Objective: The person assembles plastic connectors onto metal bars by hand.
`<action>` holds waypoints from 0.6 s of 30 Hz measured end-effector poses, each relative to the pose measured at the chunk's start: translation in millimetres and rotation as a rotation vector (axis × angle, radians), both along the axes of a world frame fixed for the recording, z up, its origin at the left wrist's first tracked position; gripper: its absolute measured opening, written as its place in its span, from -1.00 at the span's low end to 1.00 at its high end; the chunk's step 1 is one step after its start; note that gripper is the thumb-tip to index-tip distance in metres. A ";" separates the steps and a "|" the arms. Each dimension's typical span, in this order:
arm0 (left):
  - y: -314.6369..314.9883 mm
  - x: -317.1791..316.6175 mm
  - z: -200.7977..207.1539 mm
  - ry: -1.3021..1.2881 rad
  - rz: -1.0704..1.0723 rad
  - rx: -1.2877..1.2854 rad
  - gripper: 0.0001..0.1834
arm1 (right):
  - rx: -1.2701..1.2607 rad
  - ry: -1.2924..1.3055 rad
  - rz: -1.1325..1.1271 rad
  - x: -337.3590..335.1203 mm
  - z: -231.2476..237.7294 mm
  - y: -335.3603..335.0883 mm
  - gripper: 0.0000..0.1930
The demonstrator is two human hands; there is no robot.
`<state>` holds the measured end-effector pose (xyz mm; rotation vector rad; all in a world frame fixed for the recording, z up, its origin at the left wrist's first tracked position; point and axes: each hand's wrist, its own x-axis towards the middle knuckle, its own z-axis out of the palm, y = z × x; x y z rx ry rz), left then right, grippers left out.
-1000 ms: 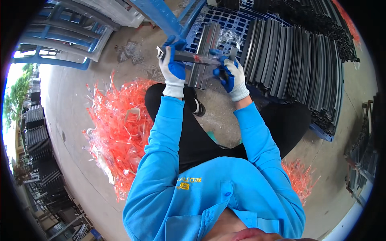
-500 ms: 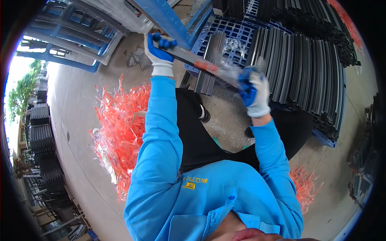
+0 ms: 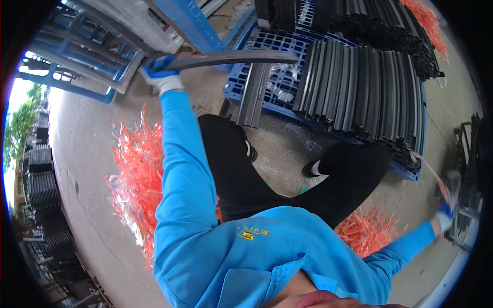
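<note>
My left hand (image 3: 162,73), in a white glove with a blue palm, is closed round the left end of a long dark profile (image 3: 233,59). The bar stretches rightward above the pallet's near left part, its far end free. Out at the far right, my right hand (image 3: 444,216) in a matching glove is closed on a thin strip of clear and red plastic film (image 3: 435,174). That strip trails up and to the left, blurred by motion. A row of similar dark profiles (image 3: 354,87) lies on a blue plastic pallet (image 3: 233,88), with a few more profiles (image 3: 252,97) at its left side.
A big heap of red and clear film (image 3: 136,174) lies on the floor to my left, a smaller heap (image 3: 365,232) by my right side. Blue and white frames (image 3: 190,25) stand at the upper left. Dark metal racks (image 3: 465,154) line the right edge.
My right hand has swung from the bar out to the far right, pulling a film strip off with it. My left hand has moved left and slightly down with the profile, now nearly level.
</note>
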<state>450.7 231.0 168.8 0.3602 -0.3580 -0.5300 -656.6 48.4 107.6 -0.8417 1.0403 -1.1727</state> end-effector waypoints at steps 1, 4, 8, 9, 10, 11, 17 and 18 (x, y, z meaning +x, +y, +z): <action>-4.6 -1.7 -16.4 0.041 -0.003 -0.047 -0.64 | -0.013 0.133 -0.067 -109.3 37.3 31.9 -0.75; 3.3 9.9 -50.9 0.112 0.080 -0.132 -0.63 | -0.001 0.476 -0.188 -205.6 100.3 145.5 -0.68; -30.4 -28.1 16.4 0.010 0.054 -0.040 -0.64 | 0.218 0.747 -0.421 -38.7 16.8 261.5 -0.57; -44.0 -52.9 29.1 0.010 0.013 0.026 -0.65 | 0.278 0.839 -0.506 39.3 27.6 281.0 -0.54; -62.1 -59.1 19.1 0.092 -0.155 -0.062 -0.65 | 0.338 0.976 -0.635 128.2 67.4 270.6 -0.51; -86.9 -76.1 7.9 0.071 -0.164 -0.007 -0.61 | 0.417 1.107 -0.785 112.6 97.7 339.4 -0.49; -140.0 -226.0 32.8 -0.596 -0.137 0.382 -0.59 | 0.886 1.631 -0.748 -1.1 10.2 381.8 -0.40; -132.6 -276.9 61.8 -0.572 -0.065 0.364 -0.60 | 0.911 1.629 -0.771 -5.4 12.4 384.4 -0.42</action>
